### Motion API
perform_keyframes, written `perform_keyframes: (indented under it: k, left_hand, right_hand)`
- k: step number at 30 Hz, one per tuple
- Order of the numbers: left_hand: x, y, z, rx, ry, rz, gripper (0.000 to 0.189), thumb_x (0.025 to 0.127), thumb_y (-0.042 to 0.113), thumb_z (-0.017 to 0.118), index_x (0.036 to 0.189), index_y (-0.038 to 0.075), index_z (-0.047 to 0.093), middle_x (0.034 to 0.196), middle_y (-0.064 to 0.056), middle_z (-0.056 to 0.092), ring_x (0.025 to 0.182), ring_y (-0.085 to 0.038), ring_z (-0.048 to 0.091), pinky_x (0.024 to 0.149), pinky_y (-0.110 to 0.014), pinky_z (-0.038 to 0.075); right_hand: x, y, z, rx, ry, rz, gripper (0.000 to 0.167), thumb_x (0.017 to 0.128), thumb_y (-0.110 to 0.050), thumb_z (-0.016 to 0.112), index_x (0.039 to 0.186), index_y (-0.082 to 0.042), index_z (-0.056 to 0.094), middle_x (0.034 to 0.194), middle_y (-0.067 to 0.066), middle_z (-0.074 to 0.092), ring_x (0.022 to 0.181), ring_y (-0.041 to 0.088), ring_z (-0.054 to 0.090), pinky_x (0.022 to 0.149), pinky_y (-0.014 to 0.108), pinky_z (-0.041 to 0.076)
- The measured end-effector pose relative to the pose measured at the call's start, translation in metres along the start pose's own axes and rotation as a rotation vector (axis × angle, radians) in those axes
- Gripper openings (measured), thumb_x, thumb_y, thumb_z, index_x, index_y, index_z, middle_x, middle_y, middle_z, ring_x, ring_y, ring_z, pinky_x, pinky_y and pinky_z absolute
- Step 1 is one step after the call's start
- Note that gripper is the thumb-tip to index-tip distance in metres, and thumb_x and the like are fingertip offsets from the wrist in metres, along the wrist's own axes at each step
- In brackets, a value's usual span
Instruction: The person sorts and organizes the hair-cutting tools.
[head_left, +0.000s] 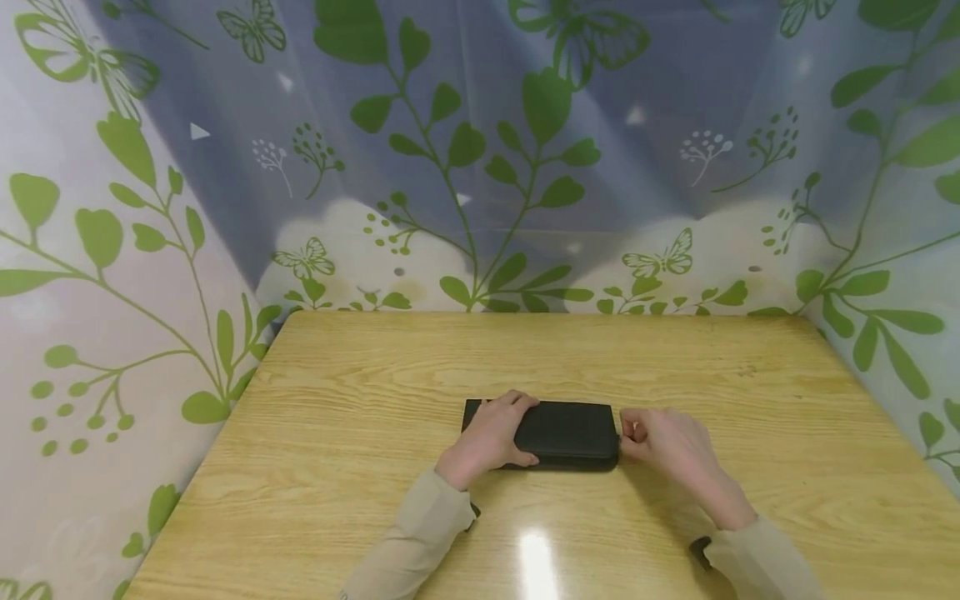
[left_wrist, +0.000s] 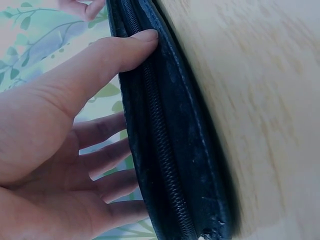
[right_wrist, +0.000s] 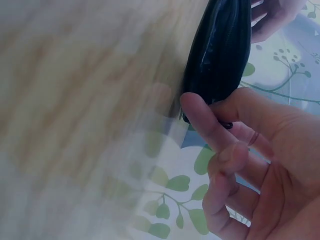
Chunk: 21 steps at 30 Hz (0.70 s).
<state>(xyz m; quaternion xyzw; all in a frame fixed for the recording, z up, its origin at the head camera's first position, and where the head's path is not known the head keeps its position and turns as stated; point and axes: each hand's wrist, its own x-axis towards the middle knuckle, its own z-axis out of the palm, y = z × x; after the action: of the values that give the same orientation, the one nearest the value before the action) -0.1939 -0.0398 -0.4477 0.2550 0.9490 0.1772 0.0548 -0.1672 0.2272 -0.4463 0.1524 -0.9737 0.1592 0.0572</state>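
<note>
A black zip-around wallet (head_left: 572, 429) lies flat on the wooden table. My left hand (head_left: 489, 437) holds its left part, fingers spread over the top and thumb on the front side. In the left wrist view the thumb (left_wrist: 142, 42) presses across the zipper (left_wrist: 159, 117), whose teeth run closed along the wallet's edge. At the right end, my right hand (head_left: 671, 442) pinches with thumb and index finger by the corner. The right wrist view shows a small dark zipper pull (right_wrist: 227, 125) poking out between those fingers, mostly hidden by them.
The wooden table (head_left: 360, 375) spreads out on all sides of the wallet. Behind it and at both sides hangs a curtain (head_left: 465, 167) printed with green leaves and butterflies. Dark bands (head_left: 700, 550) show at the cuffs of both beige sleeves (head_left: 420, 533).
</note>
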Motion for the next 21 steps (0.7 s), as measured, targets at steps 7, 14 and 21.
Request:
perform_keyframes:
  k: [7,14,21]
  left_hand:
    - [0.0,0.0,0.0,-0.004,-0.006,-0.009,0.08,0.078,0.035,0.09,0.145,0.01,0.053,0.144,-0.007,0.054,0.131,-0.03,0.054,0.112,-0.057,0.039]
    - [-0.001,0.001,-0.002,-0.001,-0.004,-0.008,0.08,0.076,0.033,0.091,0.144,0.009,0.054,0.142,-0.007,0.056,0.13,-0.029,0.055,0.111,-0.054,0.04]
    - [0.0,0.001,-0.001,-0.006,-0.009,-0.013,0.081,0.077,0.033,0.091,0.144,0.01,0.054,0.143,-0.006,0.055,0.13,-0.029,0.055,0.113,-0.055,0.039]
  right_hand:
    - [0.007,0.003,0.0,-0.012,-0.004,-0.006,0.029,0.086,-0.016,0.076,0.07,-0.025,0.054,0.057,-0.012,0.046,0.049,0.009,0.037,0.042,0.025,0.026]
    - [0.016,0.007,0.003,-0.027,-0.013,0.003,0.026,0.088,-0.012,0.076,0.074,-0.023,0.056,0.066,-0.008,0.059,0.051,0.011,0.041,0.043,0.027,0.031]
    - [0.026,0.013,0.002,-0.017,-0.03,0.018,0.025,0.089,-0.013,0.076,0.076,-0.021,0.058,0.068,-0.007,0.061,0.052,0.012,0.043,0.043,0.027,0.032]
